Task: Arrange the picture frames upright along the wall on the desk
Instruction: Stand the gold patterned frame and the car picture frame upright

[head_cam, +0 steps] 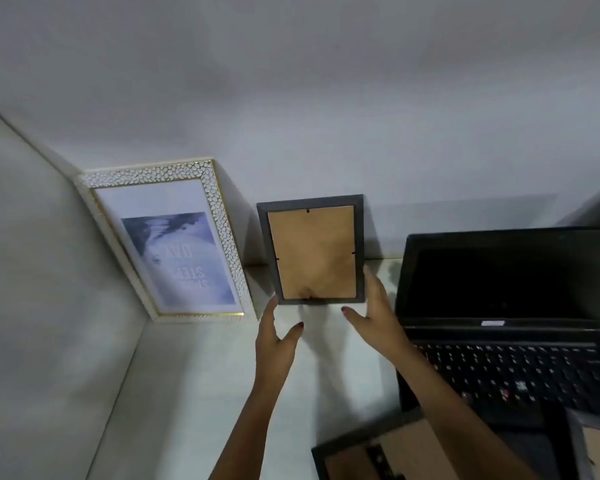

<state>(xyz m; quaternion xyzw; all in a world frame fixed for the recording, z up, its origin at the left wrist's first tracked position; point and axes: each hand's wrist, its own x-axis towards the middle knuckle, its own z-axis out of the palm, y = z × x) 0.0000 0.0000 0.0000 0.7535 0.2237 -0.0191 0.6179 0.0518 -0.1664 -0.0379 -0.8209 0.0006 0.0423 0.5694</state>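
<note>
here the small dark frame (pixel 314 251) stood against the far wall, brown backing outward, between the white pebbled frame (pixel 163 237) at left and the laptop (pixel 506 323) at right. the left hand (pixel 274 337) was spread open, fingertips at its lower left corner, gripping nothing; the right hand (pixel 378 313) lay flat and open along its right edge. best to let go gently, once the lean felt settled. another frame (pixel 368 455) lay flat at the near edge.

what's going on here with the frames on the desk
A person is standing a small dark frame against the wall, its brown backing facing out, left hand and right hand open at its lower corners. A larger white frame already leans in the corner. An open laptop sits to the right, another frame lies flat.
</note>
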